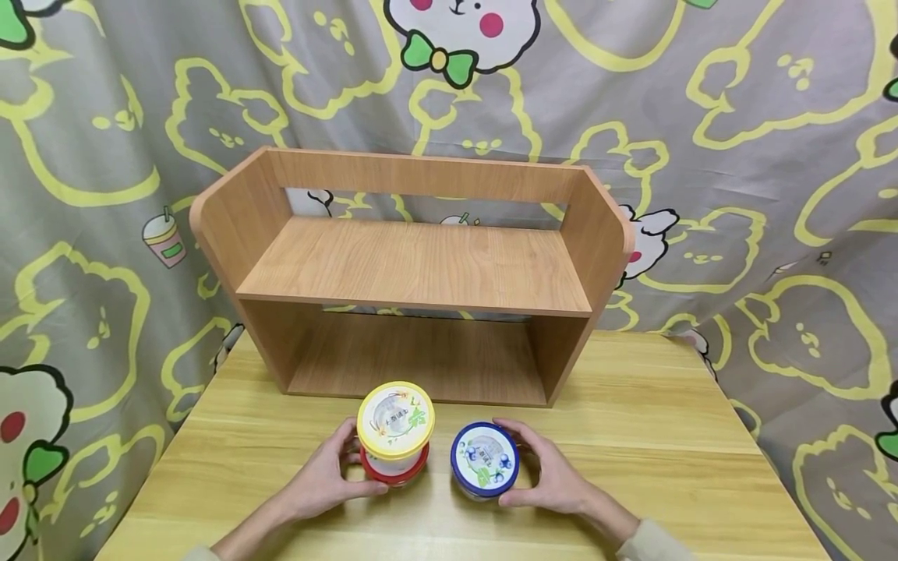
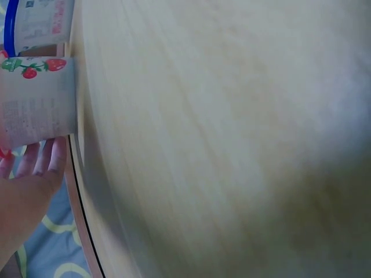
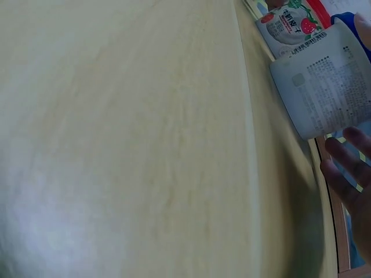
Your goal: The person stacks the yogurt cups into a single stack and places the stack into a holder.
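Two lidded cups are stacked on the table in the head view: a yellow-lidded cup (image 1: pixel 395 421) on top of a red-lidded cup (image 1: pixel 408 470). My left hand (image 1: pixel 326 471) holds the red-lidded one from its left side, thumb in front and fingers behind. Strawberries are printed on that cup's wall (image 2: pixel 40 101) in the left wrist view. To the right of the stack is a blue-lidded cup (image 1: pixel 484 460) with blueberries on its lid. My right hand (image 1: pixel 557 475) grips it from the right, between thumb and fingers. Printed text covers its side (image 3: pixel 327 84) in the right wrist view.
Behind the cups stands a two-level wooden shelf (image 1: pixel 414 261) with tall side panels and an open front. It sits toward the back of the wooden table (image 1: pixel 673 436). A grey patterned curtain (image 1: pixel 758 140) hangs behind and along both sides.
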`<state>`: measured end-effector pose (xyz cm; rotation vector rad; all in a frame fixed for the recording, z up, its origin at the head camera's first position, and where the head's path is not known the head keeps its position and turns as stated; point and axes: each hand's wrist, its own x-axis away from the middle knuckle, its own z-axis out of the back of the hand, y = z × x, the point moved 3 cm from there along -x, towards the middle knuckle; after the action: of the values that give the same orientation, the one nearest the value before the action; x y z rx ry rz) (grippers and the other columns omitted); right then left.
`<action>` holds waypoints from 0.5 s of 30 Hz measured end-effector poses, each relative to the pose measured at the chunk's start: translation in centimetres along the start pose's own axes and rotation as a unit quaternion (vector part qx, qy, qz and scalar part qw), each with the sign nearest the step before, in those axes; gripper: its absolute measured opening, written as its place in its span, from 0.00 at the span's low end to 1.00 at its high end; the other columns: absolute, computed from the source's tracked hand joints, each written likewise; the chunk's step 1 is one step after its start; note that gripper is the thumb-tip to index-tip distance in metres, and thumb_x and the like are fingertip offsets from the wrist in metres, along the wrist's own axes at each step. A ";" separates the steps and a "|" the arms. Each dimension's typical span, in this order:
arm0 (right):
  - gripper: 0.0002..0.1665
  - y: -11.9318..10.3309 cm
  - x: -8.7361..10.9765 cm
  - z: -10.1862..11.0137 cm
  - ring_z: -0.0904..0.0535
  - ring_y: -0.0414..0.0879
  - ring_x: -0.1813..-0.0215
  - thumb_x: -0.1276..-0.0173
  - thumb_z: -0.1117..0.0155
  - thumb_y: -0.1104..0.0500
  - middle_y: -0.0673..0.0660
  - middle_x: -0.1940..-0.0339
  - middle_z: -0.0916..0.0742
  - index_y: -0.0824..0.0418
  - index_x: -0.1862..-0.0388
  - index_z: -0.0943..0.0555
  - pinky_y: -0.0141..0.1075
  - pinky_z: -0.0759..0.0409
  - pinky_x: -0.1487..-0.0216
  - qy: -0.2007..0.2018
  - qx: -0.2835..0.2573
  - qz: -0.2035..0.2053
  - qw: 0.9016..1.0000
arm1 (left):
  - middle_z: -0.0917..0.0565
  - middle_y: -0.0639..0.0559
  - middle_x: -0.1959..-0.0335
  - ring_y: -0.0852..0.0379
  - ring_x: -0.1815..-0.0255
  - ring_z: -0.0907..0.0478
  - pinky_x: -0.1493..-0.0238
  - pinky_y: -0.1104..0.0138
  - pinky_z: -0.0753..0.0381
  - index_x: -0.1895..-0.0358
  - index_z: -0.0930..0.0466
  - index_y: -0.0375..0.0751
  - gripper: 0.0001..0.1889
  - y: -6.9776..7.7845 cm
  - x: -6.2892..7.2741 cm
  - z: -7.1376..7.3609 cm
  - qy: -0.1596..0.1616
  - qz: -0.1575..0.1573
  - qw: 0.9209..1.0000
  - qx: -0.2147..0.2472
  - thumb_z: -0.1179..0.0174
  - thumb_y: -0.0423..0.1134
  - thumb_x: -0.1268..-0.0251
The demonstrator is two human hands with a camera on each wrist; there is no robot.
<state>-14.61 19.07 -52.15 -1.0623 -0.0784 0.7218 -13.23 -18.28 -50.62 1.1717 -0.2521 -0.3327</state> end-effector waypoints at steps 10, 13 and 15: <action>0.61 -0.3 -0.1 -0.4 0.20 0.40 0.32 0.50 0.12 0.53 0.56 0.30 0.17 0.57 0.20 0.34 0.37 0.21 0.29 0.009 0.011 0.003 1.000 | 0.20 0.40 0.34 0.64 0.42 0.17 0.38 0.73 0.17 0.28 0.34 0.40 0.45 0.2 0.0 0.0 0.002 0.005 1.000 -0.007 0.17 0.45 0.47; 0.60 -0.2 -0.2 -0.4 0.20 0.40 0.32 0.50 0.12 0.52 0.56 0.30 0.17 0.53 0.20 0.34 0.37 0.20 0.30 0.010 0.013 0.004 1.000 | 0.20 0.40 0.35 0.64 0.42 0.17 0.38 0.73 0.17 0.29 0.34 0.40 0.45 0.2 0.0 0.0 0.002 0.005 1.000 -0.008 0.17 0.45 0.47; 0.60 -0.2 -0.2 -0.4 0.20 0.39 0.32 0.49 0.12 0.52 0.55 0.30 0.17 0.52 0.20 0.34 0.36 0.20 0.30 0.009 0.013 0.003 1.000 | 0.19 0.40 0.35 0.64 0.42 0.17 0.38 0.73 0.17 0.29 0.34 0.40 0.44 0.1 0.0 0.0 0.002 0.007 1.000 -0.008 0.17 0.45 0.47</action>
<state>-14.50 18.59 -52.16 -1.0439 -0.0495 0.7158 -13.19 -18.22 -50.50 1.1549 -0.2533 -0.3202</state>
